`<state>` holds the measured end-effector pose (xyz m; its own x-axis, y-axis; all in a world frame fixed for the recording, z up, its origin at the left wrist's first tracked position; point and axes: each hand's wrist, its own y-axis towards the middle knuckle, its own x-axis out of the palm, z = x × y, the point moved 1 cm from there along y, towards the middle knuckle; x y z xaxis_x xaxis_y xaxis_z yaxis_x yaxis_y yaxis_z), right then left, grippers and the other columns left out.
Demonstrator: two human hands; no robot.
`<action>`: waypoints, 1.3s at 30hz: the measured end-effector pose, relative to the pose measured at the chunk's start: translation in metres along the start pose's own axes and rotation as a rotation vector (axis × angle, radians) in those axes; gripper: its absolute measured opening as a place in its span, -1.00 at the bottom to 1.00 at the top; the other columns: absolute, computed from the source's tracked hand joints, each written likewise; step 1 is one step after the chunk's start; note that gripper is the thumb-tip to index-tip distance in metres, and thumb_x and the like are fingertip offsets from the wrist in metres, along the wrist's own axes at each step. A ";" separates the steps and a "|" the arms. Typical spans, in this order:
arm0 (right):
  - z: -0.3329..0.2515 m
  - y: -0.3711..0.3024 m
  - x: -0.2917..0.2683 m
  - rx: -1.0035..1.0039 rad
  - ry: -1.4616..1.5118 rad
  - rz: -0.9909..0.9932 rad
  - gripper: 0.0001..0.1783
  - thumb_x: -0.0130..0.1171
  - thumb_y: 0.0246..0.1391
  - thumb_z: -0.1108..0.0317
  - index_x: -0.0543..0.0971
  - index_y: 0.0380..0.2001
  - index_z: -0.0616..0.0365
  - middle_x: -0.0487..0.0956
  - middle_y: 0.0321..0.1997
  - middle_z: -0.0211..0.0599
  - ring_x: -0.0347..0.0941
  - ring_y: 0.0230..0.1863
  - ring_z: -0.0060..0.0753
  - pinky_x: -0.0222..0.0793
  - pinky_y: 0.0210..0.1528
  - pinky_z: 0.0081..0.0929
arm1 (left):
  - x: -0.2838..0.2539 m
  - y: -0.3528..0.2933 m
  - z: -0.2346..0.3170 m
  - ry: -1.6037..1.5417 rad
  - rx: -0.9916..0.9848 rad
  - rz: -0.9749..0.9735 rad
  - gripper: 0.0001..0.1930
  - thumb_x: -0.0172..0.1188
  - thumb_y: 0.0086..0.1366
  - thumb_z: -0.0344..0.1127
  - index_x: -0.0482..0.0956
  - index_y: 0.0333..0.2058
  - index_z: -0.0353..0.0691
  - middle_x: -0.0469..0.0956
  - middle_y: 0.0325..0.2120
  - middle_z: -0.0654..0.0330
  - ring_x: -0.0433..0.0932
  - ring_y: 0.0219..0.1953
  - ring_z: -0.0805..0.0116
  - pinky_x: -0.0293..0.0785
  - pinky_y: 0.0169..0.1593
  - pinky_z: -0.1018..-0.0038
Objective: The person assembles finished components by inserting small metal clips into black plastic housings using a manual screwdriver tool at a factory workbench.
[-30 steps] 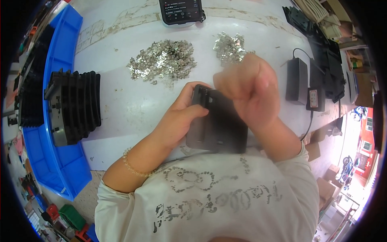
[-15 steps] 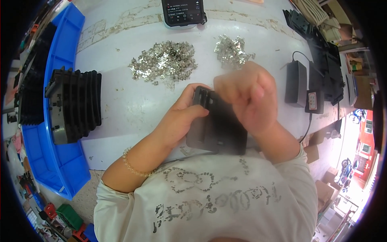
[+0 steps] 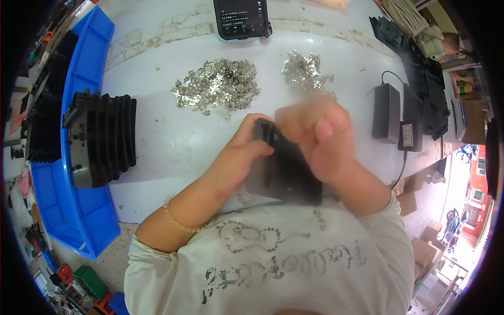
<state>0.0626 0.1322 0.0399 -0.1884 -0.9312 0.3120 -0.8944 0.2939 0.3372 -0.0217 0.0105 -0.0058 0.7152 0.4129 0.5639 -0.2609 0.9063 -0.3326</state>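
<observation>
A flat black plastic part [image 3: 286,176] is held just above the white table's near edge, close to my chest. My left hand [image 3: 239,157] grips its left side with the thumb along the top corner. My right hand [image 3: 315,134] is blurred and curled over its upper right part, fingers pressed down on it; whatever lies under them is hidden. Two heaps of small shiny metal clips lie beyond the hands: a larger heap [image 3: 218,86] and a smaller heap [image 3: 304,71].
A row of black ribbed plastic parts [image 3: 102,139] stands at the left beside a blue bin [image 3: 73,199]. A phone [image 3: 241,18] lies at the far edge. A black power adapter [image 3: 387,113] with cable and more black parts [image 3: 428,92] sit at the right.
My right hand has shifted slightly over the black part and is blurred by motion. The left hand and the part stay in about the same place.
</observation>
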 end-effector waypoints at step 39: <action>0.002 0.010 -0.013 -0.129 0.109 0.037 -0.60 -0.26 0.24 0.09 0.10 -0.62 0.05 0.00 -0.71 -0.54 -0.14 -0.63 -0.62 -0.16 -0.55 -0.57 | 0.001 -0.003 0.003 -0.035 -0.065 -0.011 -0.65 -0.06 0.19 -0.50 0.27 -0.01 -0.19 0.39 -0.20 0.23 0.38 -0.13 0.45 0.34 -0.05 0.53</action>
<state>0.0555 0.1471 0.0373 -0.1689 -0.8923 0.4187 -0.8265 0.3596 0.4330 -0.0218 0.0084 -0.0019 0.6941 0.4069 0.5938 -0.2098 0.9034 -0.3739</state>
